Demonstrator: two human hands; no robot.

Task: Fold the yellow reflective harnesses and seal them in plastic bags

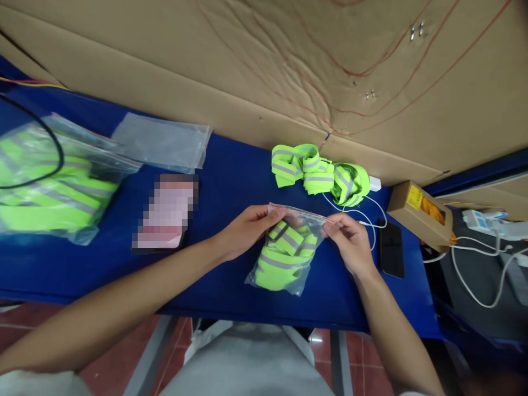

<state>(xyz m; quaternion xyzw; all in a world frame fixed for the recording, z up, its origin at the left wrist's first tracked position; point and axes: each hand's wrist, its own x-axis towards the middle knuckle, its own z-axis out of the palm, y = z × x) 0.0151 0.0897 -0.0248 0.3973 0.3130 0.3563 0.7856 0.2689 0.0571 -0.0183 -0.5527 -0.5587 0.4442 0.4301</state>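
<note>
A clear zip bag (303, 278) with folded neon-yellow reflective straps (280, 264) inside lies over the front half of the blue table. My left hand (247, 228) pinches the left end of its red-lined zip edge. At the right end of that same edge, the thumb and fingers of my right hand (348, 239) are closed on the plastic. The zip edge is stretched between both hands; whether the seal is closed I cannot tell. Beyond the bag, several loose reflective strap bundles (319, 175) sit against the cardboard wall.
Filled bags of straps (61, 192) lie at the left, beside flat clear bags (163, 142). A blurred-out phone-like screen (167, 212) is left of my hands. A dark phone (391, 250), white cable (381, 212) and cardboard box (421, 214) stand right. The cardboard wall (165, 71) bounds the blue table (231, 170).
</note>
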